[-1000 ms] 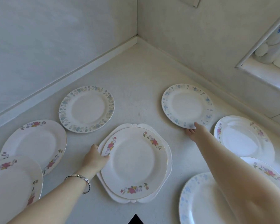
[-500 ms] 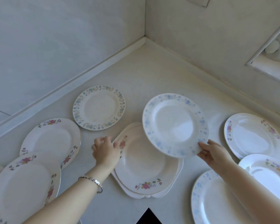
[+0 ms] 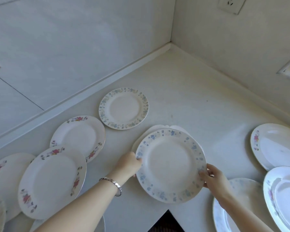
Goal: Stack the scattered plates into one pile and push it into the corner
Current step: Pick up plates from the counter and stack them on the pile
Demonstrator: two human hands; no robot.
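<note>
Round blue-flowered china plate (image 3: 170, 164) just landed on the pile (image 3: 157, 128); right hand (image 3: 214, 177) and left hand (image 3: 128, 164) both pinch its rim. Pile growing.

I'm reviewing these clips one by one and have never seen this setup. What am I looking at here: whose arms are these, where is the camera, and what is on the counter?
There is no machine: a person wears a wide-angle camera on the head, looking forward and down, so the arms entering from the bottom are the person's own. The surface is a pale counter meeting two walls at a corner. Floral plates lie scattered on it. The left hand, with a bracelet on its wrist, and the right hand grip opposite edges of a blue-flowered plate, which sits over a started pile whose edges peek out behind it. Whether it already rests on the pile cannot be told. A wall socket sits top right.
</note>
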